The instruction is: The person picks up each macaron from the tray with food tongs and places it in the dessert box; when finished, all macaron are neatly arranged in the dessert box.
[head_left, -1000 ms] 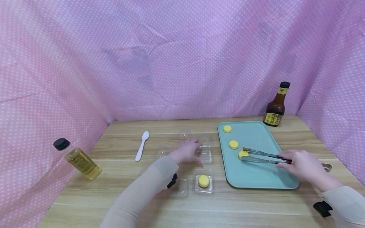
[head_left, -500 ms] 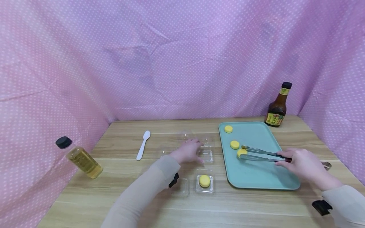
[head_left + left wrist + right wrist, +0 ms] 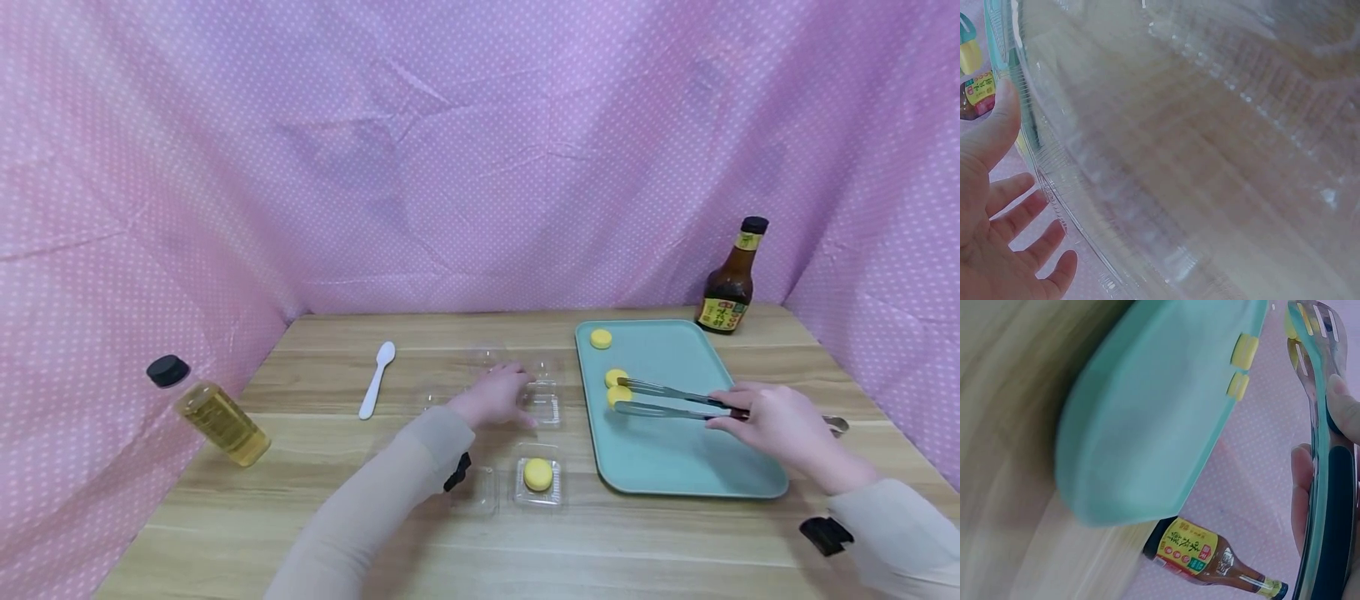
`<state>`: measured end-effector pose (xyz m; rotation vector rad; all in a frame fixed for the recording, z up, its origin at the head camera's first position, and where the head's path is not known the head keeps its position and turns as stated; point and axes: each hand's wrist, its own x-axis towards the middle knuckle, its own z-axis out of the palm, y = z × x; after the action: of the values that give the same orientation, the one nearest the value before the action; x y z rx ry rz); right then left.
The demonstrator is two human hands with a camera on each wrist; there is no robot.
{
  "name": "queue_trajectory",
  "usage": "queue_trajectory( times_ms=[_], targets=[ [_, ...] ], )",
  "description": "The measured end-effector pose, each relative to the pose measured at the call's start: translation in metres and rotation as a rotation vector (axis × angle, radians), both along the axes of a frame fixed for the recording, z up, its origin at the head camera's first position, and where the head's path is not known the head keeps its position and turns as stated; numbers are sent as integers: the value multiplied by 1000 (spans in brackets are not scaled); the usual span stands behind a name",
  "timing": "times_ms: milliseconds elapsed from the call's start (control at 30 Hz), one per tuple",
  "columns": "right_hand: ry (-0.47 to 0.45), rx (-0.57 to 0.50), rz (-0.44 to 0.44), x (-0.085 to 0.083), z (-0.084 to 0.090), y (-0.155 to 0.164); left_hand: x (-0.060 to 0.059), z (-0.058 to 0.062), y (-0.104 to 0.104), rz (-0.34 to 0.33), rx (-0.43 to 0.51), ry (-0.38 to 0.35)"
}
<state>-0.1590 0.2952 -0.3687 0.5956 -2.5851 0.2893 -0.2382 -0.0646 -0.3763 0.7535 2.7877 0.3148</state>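
Note:
My right hand (image 3: 772,421) grips metal tongs (image 3: 667,411) with dark handles over the green tray (image 3: 690,467). The tips of the tongs are around a yellow macaron (image 3: 619,396), which overlaps a second macaron (image 3: 613,377) just behind it. A third macaron (image 3: 601,338) lies near the tray's far left corner. My left hand (image 3: 497,397) rests at a clear plastic box (image 3: 543,408) left of the tray. In the left wrist view, its thumb (image 3: 1004,115) is at the ridged plastic edge, with the fingers loosely spread. Nearer me, an open clear box (image 3: 553,492) holds a macaron (image 3: 537,474).
Other clear boxes (image 3: 480,492) lie around my left forearm. A white spoon (image 3: 377,379) is at the back left. An oil bottle (image 3: 223,423) stands at the left and a brown sauce bottle (image 3: 729,287) behind the tray. Pink dotted cloth (image 3: 480,167) surrounds the wooden table.
My right hand has moved the tongs left, and the macaron between the tips has slid left and back toward the middle one. My left hand has stayed in place.

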Motion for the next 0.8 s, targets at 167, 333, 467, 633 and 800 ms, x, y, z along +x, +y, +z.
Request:
queue_trajectory(
  times_ms=[167, 333, 467, 633, 800],
  targets=[
    [45, -8, 41, -3, 0, -6, -1, -1, 0, -2, -9, 8],
    [87, -34, 83, -6, -2, -14, -1, -1, 0, -1, -2, 9],
    [89, -30, 95, -9, -3, -20, 0, -2, 0, 6, 7, 0],
    [56, -36, 99, -11, -3, -29, 1, -1, 0, 18, 17, -16],
    [22, -45, 103, -13, -2, -39, 1, 0, 0, 22, 20, -15]
  ],
)
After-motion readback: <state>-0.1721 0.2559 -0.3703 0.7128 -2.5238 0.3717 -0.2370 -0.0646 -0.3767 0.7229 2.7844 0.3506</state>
